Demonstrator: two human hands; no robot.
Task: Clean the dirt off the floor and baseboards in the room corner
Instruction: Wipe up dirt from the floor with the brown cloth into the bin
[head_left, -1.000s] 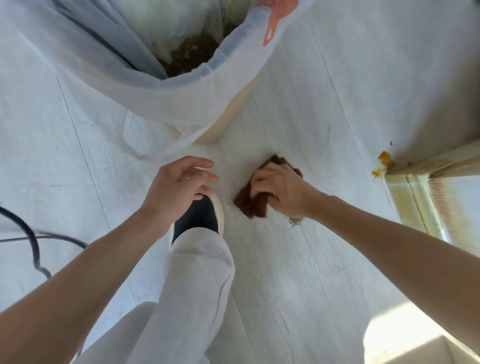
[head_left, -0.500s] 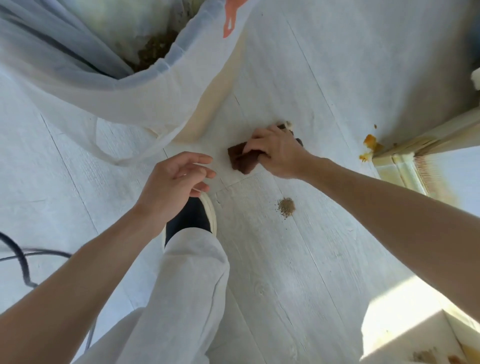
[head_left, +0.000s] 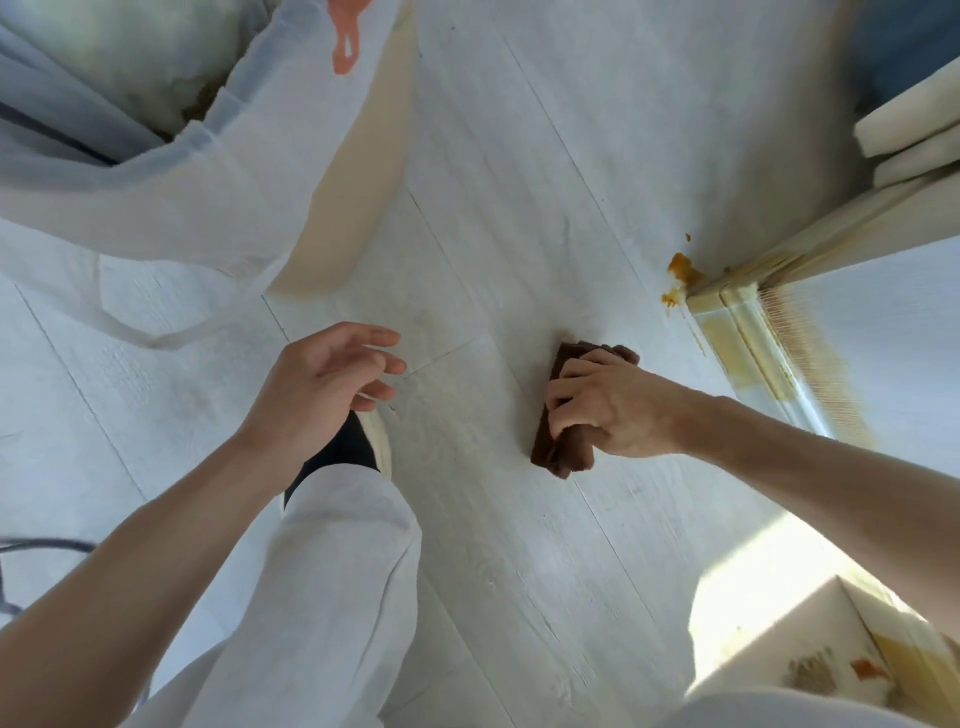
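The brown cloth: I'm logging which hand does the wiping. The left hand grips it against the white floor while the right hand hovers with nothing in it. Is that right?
Not quite: the hands are swapped. In the head view the right hand grips the brown cloth against the white floor, while the left hand hovers with nothing in it.

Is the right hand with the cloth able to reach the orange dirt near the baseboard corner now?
Probably yes. The right hand grips the brown cloth on the floor, and only bare floor lies between it and the orange dirt by the baseboard corner.
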